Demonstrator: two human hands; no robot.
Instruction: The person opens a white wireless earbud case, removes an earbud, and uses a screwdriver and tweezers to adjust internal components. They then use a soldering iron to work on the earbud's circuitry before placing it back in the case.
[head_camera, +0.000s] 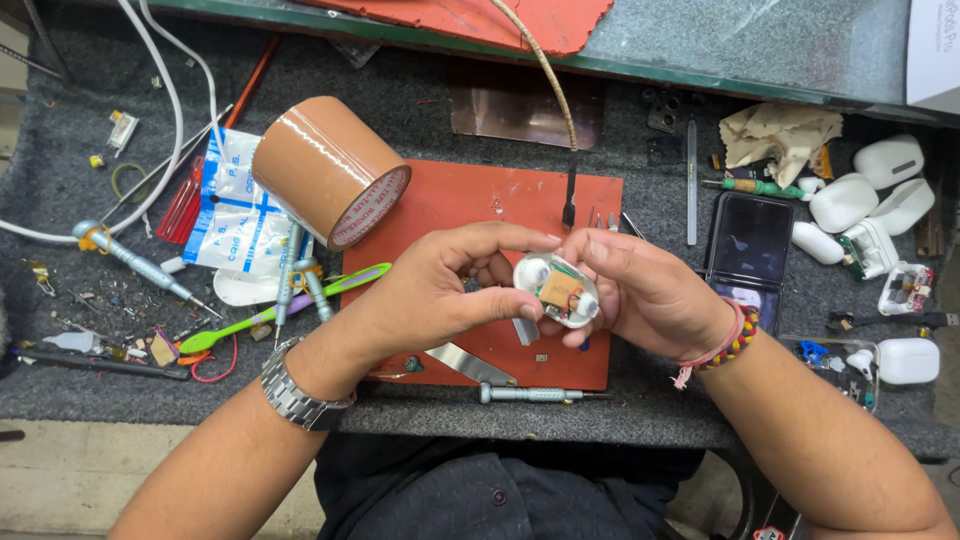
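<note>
You are holding a small white earbud case (556, 289) between both hands, just above the middle of the red work mat (470, 210), which serves here as the landmark for everything else. Your left hand (435, 290) is closing around the case from the mat's left half, thumb underneath and fingers curling over the top; your right hand (640, 290) is gripping it from the mat's right half, fingertips pressing on the upper rim. The case is lying open-side up, showing a small tan component and two white pads inside, so by my reading you are in the inspection or prying stage of opening it up, not yet at reassembly. The next move, as I judge it, is calling for a steady pinch with one hand while the other frees itself to fetch a tool: a small screwdriver (530, 394) is lying along the mat's near edge, and a thin metal blade (468, 362) is resting on the mat's lower left part. Off the mat's upper left corner a roll of brown tape (325, 170) is standing tilted; to the mat's left a green toothbrush (280, 310) is lying. Well to the right of the mat a dark phone (750, 245) and several more white cases (880, 190) are sitting.
</note>
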